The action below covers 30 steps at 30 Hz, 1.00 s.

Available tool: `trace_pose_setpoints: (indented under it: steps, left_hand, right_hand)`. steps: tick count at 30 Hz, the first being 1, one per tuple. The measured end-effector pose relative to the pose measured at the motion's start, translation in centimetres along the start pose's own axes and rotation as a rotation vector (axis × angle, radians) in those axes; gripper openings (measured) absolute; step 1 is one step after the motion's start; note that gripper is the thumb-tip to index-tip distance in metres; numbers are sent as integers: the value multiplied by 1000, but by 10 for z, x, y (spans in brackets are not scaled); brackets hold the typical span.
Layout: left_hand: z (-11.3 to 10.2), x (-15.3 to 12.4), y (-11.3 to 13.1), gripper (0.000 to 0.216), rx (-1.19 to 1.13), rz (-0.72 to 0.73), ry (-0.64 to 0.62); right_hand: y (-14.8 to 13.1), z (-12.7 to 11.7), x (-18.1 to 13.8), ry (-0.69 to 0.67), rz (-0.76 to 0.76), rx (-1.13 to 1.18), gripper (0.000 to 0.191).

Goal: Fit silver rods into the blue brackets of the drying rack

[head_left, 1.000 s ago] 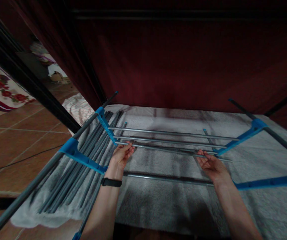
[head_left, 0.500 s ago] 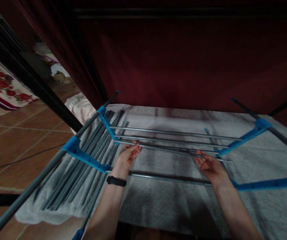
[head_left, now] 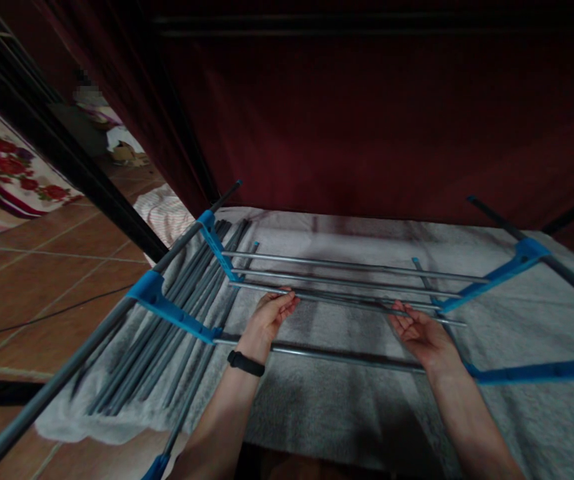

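Observation:
My left hand point(head_left: 273, 312) pinches a thin grey metal rod point(head_left: 351, 303) between thumb and fingers. Farther along the same rod, my right hand point(head_left: 421, 333) grips it palm up, and the rod's free end sticks out to the right. It lies close to a fixed crossbar of a rack frame, and I cannot tell whether they touch. Blue plastic brackets join the frame's grey tubes: one left bracket point(head_left: 174, 313), a rear left bracket point(head_left: 219, 247) and a rear right bracket point(head_left: 497, 273). Two other crossbars run behind the held rod, and a front crossbar point(head_left: 341, 357) passes below my hands.
A bundle of loose grey rods point(head_left: 167, 320) lies left on a grey fleece blanket point(head_left: 327, 407). A dark red curtain point(head_left: 367, 127) hangs behind. Black posts point(head_left: 91, 167) rise at the left above a tiled floor point(head_left: 67, 280), where a thin cable runs.
My left hand has slid slightly right along the rod, nearer to my right hand. The right hand keeps its grip in nearly the same place. The view has shifted a little.

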<state>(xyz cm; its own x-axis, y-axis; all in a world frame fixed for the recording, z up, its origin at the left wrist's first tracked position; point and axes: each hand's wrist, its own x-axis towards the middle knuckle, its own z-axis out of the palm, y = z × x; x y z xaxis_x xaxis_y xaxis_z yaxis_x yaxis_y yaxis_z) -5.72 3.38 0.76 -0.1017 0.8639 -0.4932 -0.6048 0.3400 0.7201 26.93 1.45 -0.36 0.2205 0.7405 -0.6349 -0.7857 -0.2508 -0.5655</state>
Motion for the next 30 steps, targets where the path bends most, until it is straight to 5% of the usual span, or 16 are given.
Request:
trace_pose_setpoints:
  steps: [18,30]
  left_hand:
    - [-15,3,27,10,-160,188,179]
    - [-22,2,39,22,-257,292,298]
  right_hand:
    - [-23,-11,8,54,-18,14,21]
    - [-35,-24,15,94,-50,21,27]
